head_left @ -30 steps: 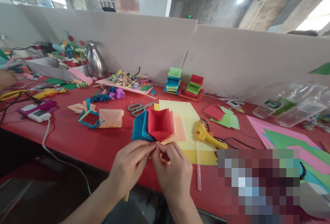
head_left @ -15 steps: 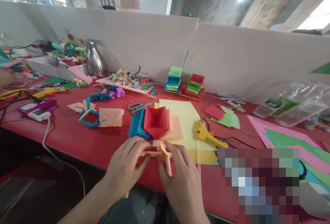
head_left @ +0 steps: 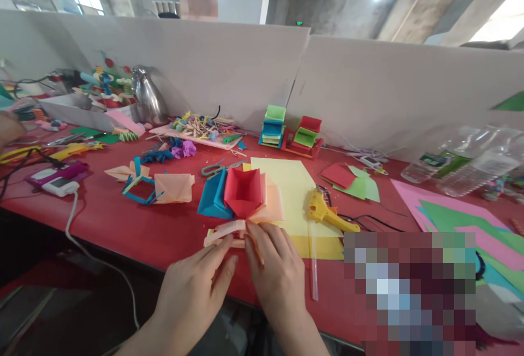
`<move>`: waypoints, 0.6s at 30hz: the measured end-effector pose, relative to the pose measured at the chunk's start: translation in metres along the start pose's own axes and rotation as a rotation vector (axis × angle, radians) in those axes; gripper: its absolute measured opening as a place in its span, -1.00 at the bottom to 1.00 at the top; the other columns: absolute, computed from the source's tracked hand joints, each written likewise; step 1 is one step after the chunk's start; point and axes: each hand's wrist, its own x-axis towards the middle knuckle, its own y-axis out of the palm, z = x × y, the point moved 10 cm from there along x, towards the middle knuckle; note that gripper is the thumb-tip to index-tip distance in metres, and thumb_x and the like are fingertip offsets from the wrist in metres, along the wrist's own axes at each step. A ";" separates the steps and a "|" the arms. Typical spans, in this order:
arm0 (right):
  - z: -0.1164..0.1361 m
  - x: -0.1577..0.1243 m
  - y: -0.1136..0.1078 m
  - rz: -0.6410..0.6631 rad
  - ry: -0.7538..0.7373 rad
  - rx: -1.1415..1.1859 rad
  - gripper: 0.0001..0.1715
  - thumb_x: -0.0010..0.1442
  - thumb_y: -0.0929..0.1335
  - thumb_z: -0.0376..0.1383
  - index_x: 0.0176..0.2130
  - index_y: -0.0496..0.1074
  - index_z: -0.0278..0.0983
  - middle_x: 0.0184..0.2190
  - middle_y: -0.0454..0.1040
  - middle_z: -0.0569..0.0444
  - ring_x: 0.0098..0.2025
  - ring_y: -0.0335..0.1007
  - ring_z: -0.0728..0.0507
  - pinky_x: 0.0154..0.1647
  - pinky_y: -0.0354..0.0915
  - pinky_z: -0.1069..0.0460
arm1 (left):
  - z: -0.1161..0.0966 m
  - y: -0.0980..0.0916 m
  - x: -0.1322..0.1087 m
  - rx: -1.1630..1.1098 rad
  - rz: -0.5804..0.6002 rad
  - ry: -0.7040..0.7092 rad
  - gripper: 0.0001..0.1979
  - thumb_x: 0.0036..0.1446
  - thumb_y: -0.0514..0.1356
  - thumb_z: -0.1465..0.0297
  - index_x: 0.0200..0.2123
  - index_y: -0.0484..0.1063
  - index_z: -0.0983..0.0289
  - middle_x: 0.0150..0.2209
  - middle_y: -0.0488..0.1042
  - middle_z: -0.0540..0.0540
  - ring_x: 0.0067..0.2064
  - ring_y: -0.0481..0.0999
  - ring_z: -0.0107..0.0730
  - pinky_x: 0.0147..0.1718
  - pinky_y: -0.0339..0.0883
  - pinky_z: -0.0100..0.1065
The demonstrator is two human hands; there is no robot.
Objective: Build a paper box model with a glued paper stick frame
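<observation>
A folded peach paper piece (head_left: 224, 230), made of narrow strips, lies near the table's front edge between my hands. My right hand (head_left: 278, 268) is closed, its fingers pinching the right end. The fingertips of my left hand (head_left: 196, 285) hold the near strip; the thumb is a little off the paper. Part of the piece is hidden behind my fingers. Just beyond it stand a red paper box (head_left: 243, 192), open at the top, a folded blue paper box (head_left: 213, 195) on its left and peach paper (head_left: 272, 200) on its right.
Yellow sheets (head_left: 282, 176) lie under a yellow glue gun (head_left: 325, 211) with a clear glue stick. Scissors (head_left: 210, 170) rest behind the blue box. Peach paper (head_left: 174, 188) and a blue strip frame (head_left: 141, 192) are to the left. Plastic bottles (head_left: 470, 165) lie right.
The peach strip piece has shifted left and now shows more of its left end. My right hand has moved left with it; my left thumb has come away from the paper.
</observation>
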 end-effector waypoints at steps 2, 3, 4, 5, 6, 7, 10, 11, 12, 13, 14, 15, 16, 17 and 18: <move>0.002 0.001 -0.001 -0.020 -0.013 0.017 -0.77 0.21 0.24 -0.36 -0.16 0.43 -0.32 -0.35 0.49 -0.02 -0.32 0.36 -0.09 -0.30 0.30 0.03 | 0.002 0.000 -0.001 0.005 -0.004 -0.027 -0.70 0.17 0.03 0.35 -0.11 0.44 0.33 -0.38 0.58 0.12 -0.51 0.53 -0.38 -0.57 0.38 -0.46; 0.002 0.002 -0.001 -0.025 -0.015 0.028 -0.77 0.21 0.24 -0.36 -0.17 0.44 -0.32 -0.36 0.49 -0.02 -0.33 0.37 -0.09 -0.30 0.31 0.02 | 0.004 0.001 -0.002 0.002 0.001 -0.048 -0.69 0.17 0.03 0.34 -0.11 0.43 0.34 -0.43 0.57 0.11 -0.54 0.52 -0.39 -0.60 0.37 -0.47; 0.002 0.003 -0.001 -0.027 -0.013 0.041 -0.77 0.21 0.24 -0.36 -0.17 0.44 -0.32 -0.37 0.49 -0.02 -0.33 0.37 -0.09 -0.30 0.31 0.02 | 0.007 0.002 -0.003 -0.006 0.010 -0.071 -0.68 0.17 0.03 0.34 -0.09 0.43 0.35 -0.47 0.56 0.10 -0.57 0.50 -0.40 -0.62 0.35 -0.48; 0.003 0.004 0.000 -0.024 -0.011 0.052 -0.77 0.21 0.24 -0.37 -0.17 0.45 -0.32 -0.37 0.49 -0.02 -0.33 0.37 -0.09 -0.30 0.31 0.02 | 0.009 0.003 -0.004 -0.017 0.020 -0.093 -0.67 0.17 0.03 0.33 -0.08 0.42 0.36 -0.51 0.55 0.09 -0.58 0.49 -0.41 -0.64 0.33 -0.49; 0.003 0.004 0.000 -0.022 -0.010 0.061 -0.76 0.21 0.24 -0.37 -0.17 0.45 -0.32 -0.38 0.49 -0.02 -0.34 0.37 -0.08 -0.30 0.32 0.02 | 0.011 0.005 -0.004 -0.032 0.027 -0.109 -0.66 0.17 0.03 0.33 -0.06 0.40 0.38 -0.53 0.54 0.08 -0.59 0.48 -0.42 -0.64 0.33 -0.49; 0.004 0.005 0.000 -0.024 -0.011 0.066 -0.76 0.21 0.24 -0.37 -0.17 0.45 -0.32 -0.38 0.50 -0.02 -0.34 0.37 -0.08 -0.31 0.32 0.02 | 0.012 0.006 -0.004 -0.046 0.029 -0.115 -0.65 0.17 0.03 0.34 -0.04 0.39 0.39 -0.54 0.53 0.07 -0.60 0.48 -0.42 -0.64 0.33 -0.49; 0.004 0.008 0.001 -0.032 -0.008 0.075 -0.78 0.20 0.25 -0.38 -0.19 0.46 -0.32 -0.38 0.50 -0.01 -0.35 0.36 -0.08 -0.32 0.31 0.03 | 0.012 0.007 -0.004 -0.082 0.015 -0.098 -0.64 0.17 0.03 0.35 -0.03 0.37 0.41 -0.49 0.56 0.11 -0.57 0.50 -0.42 -0.60 0.36 -0.48; 0.004 0.008 0.001 -0.036 -0.006 0.077 -0.78 0.19 0.25 -0.38 -0.20 0.46 -0.32 -0.38 0.50 0.00 -0.36 0.36 -0.08 -0.33 0.31 0.03 | 0.012 0.007 -0.003 -0.091 0.011 -0.092 -0.65 0.17 0.03 0.36 -0.03 0.38 0.41 -0.47 0.56 0.12 -0.56 0.51 -0.42 -0.59 0.36 -0.49; 0.004 0.009 0.001 -0.035 -0.002 0.080 -0.79 0.19 0.26 -0.39 -0.21 0.46 -0.33 -0.39 0.50 0.00 -0.36 0.36 -0.08 -0.33 0.31 0.03 | 0.011 0.008 -0.002 -0.099 0.010 -0.088 -0.66 0.17 0.03 0.37 -0.04 0.38 0.40 -0.45 0.57 0.13 -0.54 0.52 -0.42 -0.58 0.37 -0.50; 0.003 0.009 0.002 -0.030 0.000 0.083 -0.79 0.19 0.26 -0.39 -0.22 0.46 -0.33 -0.40 0.49 0.00 -0.37 0.35 -0.08 -0.34 0.30 0.03 | 0.010 0.008 -0.001 -0.107 0.011 -0.081 -0.67 0.17 0.03 0.38 -0.04 0.39 0.39 -0.42 0.58 0.14 -0.51 0.53 -0.41 -0.56 0.38 -0.50; 0.003 0.009 0.003 -0.023 0.001 0.084 -0.79 0.20 0.25 -0.38 -0.23 0.46 -0.33 -0.41 0.49 0.01 -0.37 0.35 -0.08 -0.34 0.30 0.03 | 0.009 0.008 0.000 -0.115 0.008 -0.073 -0.68 0.17 0.03 0.39 -0.05 0.39 0.39 -0.40 0.58 0.14 -0.49 0.54 -0.42 -0.54 0.39 -0.51; 0.004 0.010 0.004 -0.016 -0.002 0.084 -0.79 0.20 0.24 -0.38 -0.24 0.46 -0.32 -0.42 0.49 0.01 -0.37 0.35 -0.08 -0.35 0.30 0.04 | 0.008 0.007 0.001 -0.124 0.002 -0.061 -0.68 0.16 0.04 0.40 -0.05 0.39 0.38 -0.38 0.58 0.14 -0.47 0.55 -0.42 -0.52 0.41 -0.51; 0.004 0.010 0.004 -0.011 -0.007 0.082 -0.78 0.21 0.23 -0.37 -0.24 0.46 -0.32 -0.42 0.49 0.01 -0.38 0.35 -0.07 -0.35 0.30 0.04 | 0.006 0.006 0.002 -0.134 -0.007 -0.051 -0.69 0.16 0.04 0.41 -0.06 0.40 0.38 -0.37 0.58 0.14 -0.45 0.56 -0.41 -0.49 0.42 -0.51; 0.004 0.010 0.004 -0.010 -0.012 0.079 -0.77 0.22 0.23 -0.37 -0.24 0.46 -0.31 -0.42 0.49 0.01 -0.37 0.36 -0.08 -0.34 0.30 0.03 | 0.005 0.005 0.003 -0.142 -0.019 -0.042 -0.70 0.16 0.05 0.41 -0.06 0.40 0.37 -0.36 0.58 0.14 -0.43 0.56 -0.41 -0.46 0.43 -0.51; 0.005 0.010 0.003 -0.014 -0.016 0.077 -0.77 0.22 0.22 -0.37 -0.23 0.45 -0.31 -0.42 0.49 0.00 -0.36 0.36 -0.08 -0.33 0.30 0.03 | 0.003 0.003 0.004 -0.148 -0.032 -0.035 -0.70 0.15 0.06 0.42 -0.06 0.40 0.36 -0.35 0.58 0.13 -0.41 0.57 -0.40 -0.44 0.44 -0.50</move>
